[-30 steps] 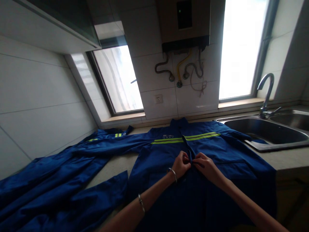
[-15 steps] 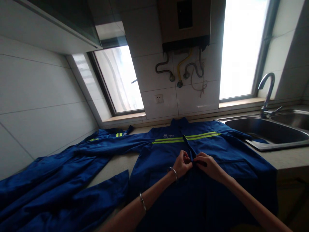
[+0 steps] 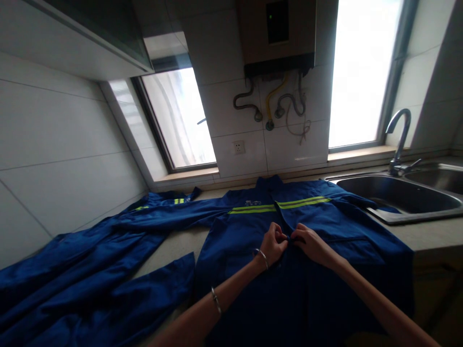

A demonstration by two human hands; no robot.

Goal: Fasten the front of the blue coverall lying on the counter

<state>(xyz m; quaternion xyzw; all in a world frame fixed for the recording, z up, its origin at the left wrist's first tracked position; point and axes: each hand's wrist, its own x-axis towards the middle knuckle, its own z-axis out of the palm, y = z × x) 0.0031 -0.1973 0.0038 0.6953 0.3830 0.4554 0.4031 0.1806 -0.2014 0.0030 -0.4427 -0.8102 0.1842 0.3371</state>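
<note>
A blue work jacket [image 3: 238, 236] lies on the countertop [image 3: 181, 246]. Left hand [image 3: 274, 244] at nine o'clock and right hand [image 3: 311, 246] at three pinch its front placket [image 3: 282, 218]; reflective stripes [image 3: 304, 203] run toward twelve o'clock of the fingertips.

And there it was, cloth right in front of you: the blue jacket [image 3: 300, 289] looked matt and softly creased, its yellow-green stripes [image 3: 252, 209] flat and smooth! To your left, the other blue garment [image 3: 90, 255] was cloth too, all rumpled folds. Your bangles [image 3: 264, 259] gleamed, silvery smooth metal! Over right, the faucet [image 3: 404, 130] shone like polished chrome, the sink [image 3: 415, 219] was duller metal, and behind, glossy smooth tiles [image 3: 235, 113] bounced the light back at you.
</note>
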